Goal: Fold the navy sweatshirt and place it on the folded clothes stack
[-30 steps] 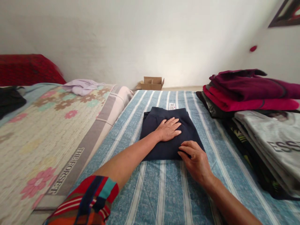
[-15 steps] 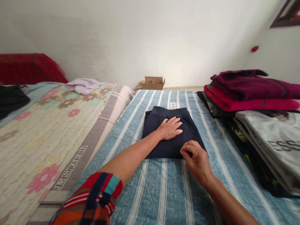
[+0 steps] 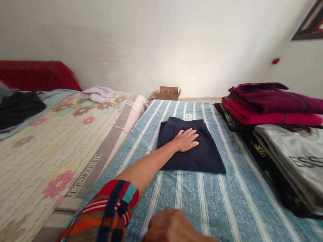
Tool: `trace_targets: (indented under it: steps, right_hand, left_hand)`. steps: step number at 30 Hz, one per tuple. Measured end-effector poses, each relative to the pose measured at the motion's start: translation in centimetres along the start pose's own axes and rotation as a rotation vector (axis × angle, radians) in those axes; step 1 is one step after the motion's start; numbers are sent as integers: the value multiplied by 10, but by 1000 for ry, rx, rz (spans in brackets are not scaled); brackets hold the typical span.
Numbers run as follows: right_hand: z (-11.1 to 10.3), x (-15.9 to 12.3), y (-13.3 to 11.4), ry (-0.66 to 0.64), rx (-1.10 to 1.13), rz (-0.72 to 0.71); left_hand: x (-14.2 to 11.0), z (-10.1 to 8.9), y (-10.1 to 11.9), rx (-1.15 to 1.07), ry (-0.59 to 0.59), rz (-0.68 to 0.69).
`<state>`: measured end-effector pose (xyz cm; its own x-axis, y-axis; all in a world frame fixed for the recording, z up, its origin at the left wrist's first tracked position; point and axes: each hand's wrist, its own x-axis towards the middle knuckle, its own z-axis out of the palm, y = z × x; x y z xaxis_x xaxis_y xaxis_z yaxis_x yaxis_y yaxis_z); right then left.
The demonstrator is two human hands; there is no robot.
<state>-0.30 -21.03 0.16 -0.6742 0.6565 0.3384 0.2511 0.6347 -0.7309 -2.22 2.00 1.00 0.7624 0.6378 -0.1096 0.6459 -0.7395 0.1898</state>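
Head camera view: the folded navy garment (image 3: 204, 159) lies flat on the blue striped sheet (image 3: 202, 222), near the middle of its width, with the waistband at the far end and the straight near edge towards the person. The left hand (image 3: 187, 139) rests palm down on the upper part of the garment, fingers spread and extended, gripping nothing. The left forearm crosses the garment's left side; its sleeve (image 3: 101, 215) is striped in red, navy, teal and orange.

The right hand (image 3: 171, 225) is at the bottom edge of the view, blurred, back uppermost, apart from the garment. Its fingers are hidden; whether they are closed or hold anything cannot be told.

On the right side of the sheet are folded clothes: a purple garment (image 3: 267, 97) over a pink garment (image 3: 267, 117), and nearer the person a grey shirt (image 3: 280, 143) with dark lettering, on top of other folded pieces.

On the left stands a bed with a floral cover (image 3: 75, 144), bearing a pale lilac cloth (image 3: 99, 94) and a black cloth (image 3: 21, 107). An open cardboard box (image 3: 168, 95) sits beyond the sheet's far edge, by the white wall (image 3: 161, 43).
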Motion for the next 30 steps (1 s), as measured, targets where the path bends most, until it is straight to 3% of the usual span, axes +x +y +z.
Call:
trace_targets:
  steps: [2, 5, 8, 15, 20, 24, 27, 30]
  right_hand:
    - [-24, 2, 13, 130, -100, 47]
    - [-59, 9, 40, 488, -282, 202]
    - [-78, 21, 66, 623, -349, 283]
    - [-81, 32, 85, 487, -447, 417]
    - [-76, 33, 88, 481, -516, 445]
    - [-74, 31, 90, 548, -553, 320]
    - [-63, 23, 73, 586, -420, 205]
    - [-34, 10, 38, 361, -192, 69]
  left_hand:
    - [0, 1, 0, -7, 4, 3]
    - [0, -1, 0, -33, -21, -3]
    - [3, -4, -1, -70, -72, -20]
    - [5, -13, -7, -210, -153, -21]
    - [6, -13, -9, -254, -147, -23]
    - [8, -12, -9, -231, -144, -31]
    - [8, -11, -9, -224, -158, -32]
    - [8, -12, -10, -227, -157, -28]
